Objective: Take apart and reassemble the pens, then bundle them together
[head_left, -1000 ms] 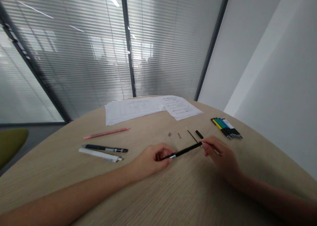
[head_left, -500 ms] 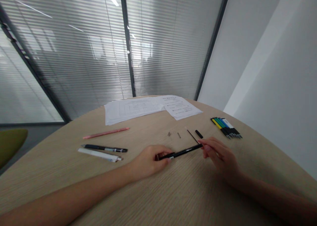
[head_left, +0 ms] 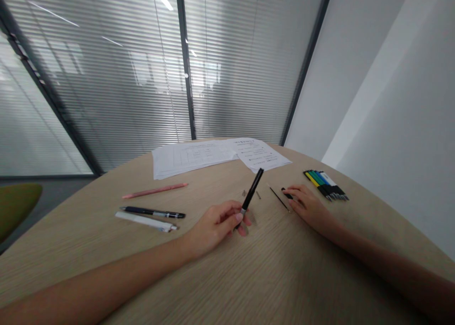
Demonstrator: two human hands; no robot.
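Observation:
My left hand (head_left: pixel 218 225) is closed around the lower end of a black pen barrel (head_left: pixel 253 190), which is tilted upward to the right with a silver band near my fingers. My right hand (head_left: pixel 307 204) rests low over the table, its fingertips pinched on a short black tube (head_left: pixel 287 193) that looks like a pen grip. Just left of those fingers lies a thin dark pen refill (head_left: pixel 279 198). Two small metal pieces, one like a spring (head_left: pixel 259 195) and another small part (head_left: pixel 244 193), lie behind the barrel, which stands close in front of them.
To the left on the wooden table (head_left: pixel 227 277) lie a pink pencil-like stick (head_left: pixel 155 190), a black pen (head_left: pixel 152 212) and a white pen (head_left: pixel 145 221). Several coloured pens (head_left: pixel 325 185) lie in a row at right. Printed papers (head_left: pixel 195 156) lie at the back edge.
My right hand has let go of the barrel's end and moved up and right to the short black tube. In my left hand the barrel has swung from nearly flat to steeply upright.

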